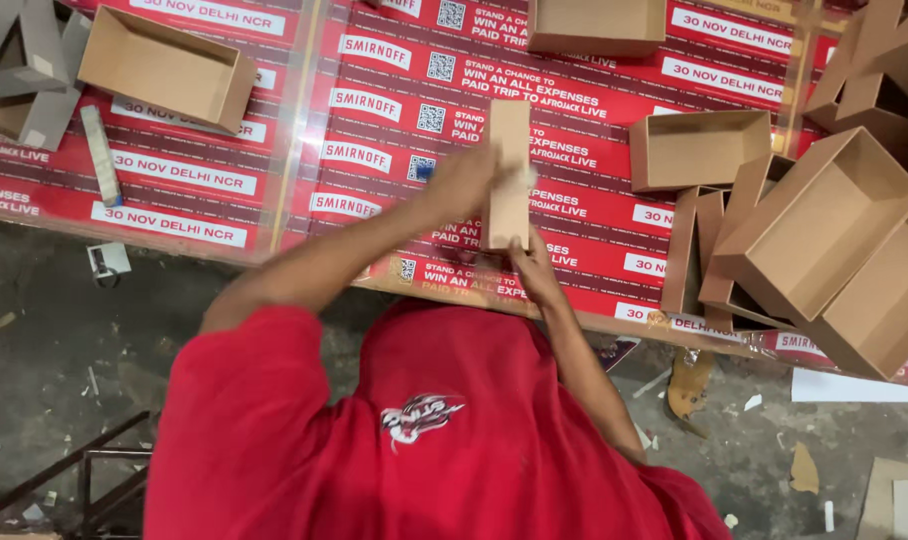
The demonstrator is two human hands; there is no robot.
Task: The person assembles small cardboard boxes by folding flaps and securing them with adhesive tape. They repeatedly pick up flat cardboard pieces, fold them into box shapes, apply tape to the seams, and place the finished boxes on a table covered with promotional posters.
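Head view: both hands are working 1 tall brown cardboard piece (509, 175) standing over the red worktop (394, 110). Right hand (536, 275) is pinching its bottom edge, left hand (464, 180), blurred, is pressing its side. Probably best keeping it upright, edges square.

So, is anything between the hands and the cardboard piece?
Nothing visible. The left hand lies against the left side of the upright cardboard piece, blurred, and the right hand touches its lower end, over the red table.
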